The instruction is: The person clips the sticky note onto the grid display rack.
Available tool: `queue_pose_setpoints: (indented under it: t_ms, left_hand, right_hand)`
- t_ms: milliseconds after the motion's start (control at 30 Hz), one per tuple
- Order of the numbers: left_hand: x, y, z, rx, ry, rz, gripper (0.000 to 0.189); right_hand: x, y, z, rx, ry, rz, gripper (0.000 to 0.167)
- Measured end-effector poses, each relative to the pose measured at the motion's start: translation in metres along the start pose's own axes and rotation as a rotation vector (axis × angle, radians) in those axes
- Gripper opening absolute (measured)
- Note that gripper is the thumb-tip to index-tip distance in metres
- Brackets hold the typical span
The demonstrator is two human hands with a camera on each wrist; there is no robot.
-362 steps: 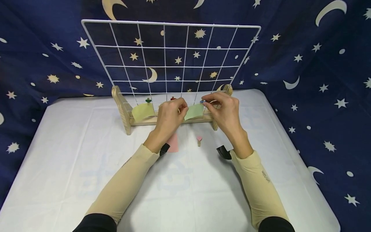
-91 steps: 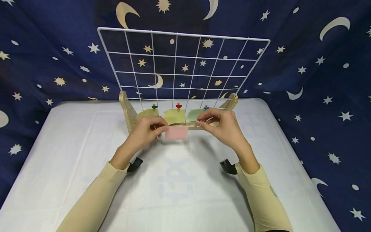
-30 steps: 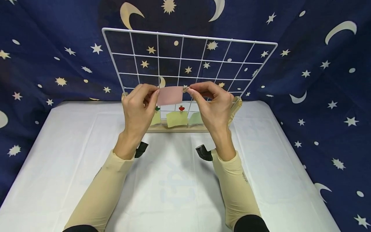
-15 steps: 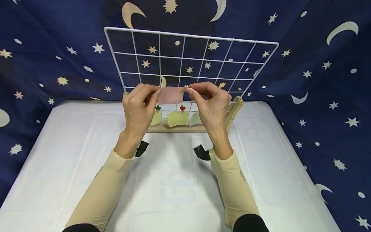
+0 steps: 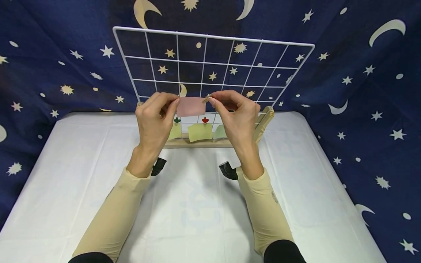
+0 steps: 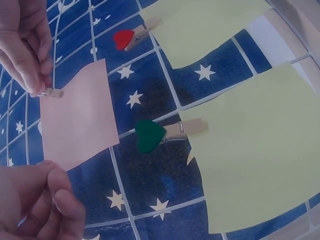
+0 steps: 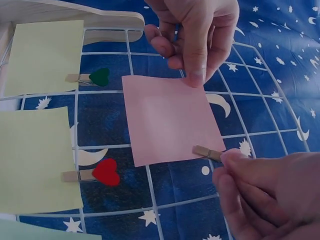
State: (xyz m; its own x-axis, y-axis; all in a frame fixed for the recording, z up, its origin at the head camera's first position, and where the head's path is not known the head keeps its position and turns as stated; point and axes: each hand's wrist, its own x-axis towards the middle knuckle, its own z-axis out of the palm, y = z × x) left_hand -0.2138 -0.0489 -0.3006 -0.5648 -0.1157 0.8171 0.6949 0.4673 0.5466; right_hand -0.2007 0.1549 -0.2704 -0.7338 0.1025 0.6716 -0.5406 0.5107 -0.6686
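Observation:
My left hand [image 5: 152, 118] pinches one upper corner of a pink sticky note [image 5: 190, 106] between thumb and forefinger. The note is held up in front of the white wire grid [image 5: 213, 37]. At its other upper corner, my right hand [image 5: 238, 117] pinches a small wooden clothespin [image 7: 206, 152]; in the right wrist view the clothespin's tip lies over the note's corner. Lower on the grid hang two yellow notes [image 5: 200, 132], one by a green heart clothespin [image 6: 150, 136], the other by a red heart clothespin [image 7: 106, 172]. A pale green note [image 5: 219, 132] is partly behind my right hand.
The grid stands in a wooden base [image 5: 197, 144] on a white cloth-covered table [image 5: 197, 219]. Behind it hangs a dark blue curtain [image 5: 345, 128] with moons and stars. Black wrist mounts [image 5: 227, 171] stick out from the sleeves.
Earlier, the pink note and a pink-topped clothespin lay on the table while my hands worked at the green note. Both hands then rose to the grid with note and clothespin; lately they barely move.

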Motion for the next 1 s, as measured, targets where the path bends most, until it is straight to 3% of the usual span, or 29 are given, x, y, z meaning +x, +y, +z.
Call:
queue_pose_setpoints:
  t_ms: [100, 367, 567, 800, 1000]
  left_hand:
    - [0.0002, -0.0005, 0.0, 0.001, -0.004, 0.001, 0.011]
    - [-0.0005, -0.0008, -0.0019, 0.003, -0.012, -0.008, 0.008]
    - [-0.0002, 0.0003, -0.0024, -0.01, 0.015, -0.013, 0.005]
    - [-0.0033, 0.0027, -0.0039, -0.046, 0.091, 0.038, 0.01]
    - [-0.0062, 0.0027, -0.0065, -0.067, 0.084, 0.06, 0.016]
  right_hand:
    - [-0.001, -0.0011, -0.0015, -0.054, -0.006, -0.032, 0.012]
    - [-0.0033, -0.0023, -0.0008, -0.055, 0.042, -0.132, 0.013]
    - [-0.0034, -0.0017, -0.0018, -0.064, 0.061, -0.143, 0.013]
    - [-0.0077, -0.0021, -0.0065, -0.091, 0.089, -0.156, 0.013]
    - [-0.0095, -0.0026, -0.0082, -0.046, 0.123, -0.175, 0.01]
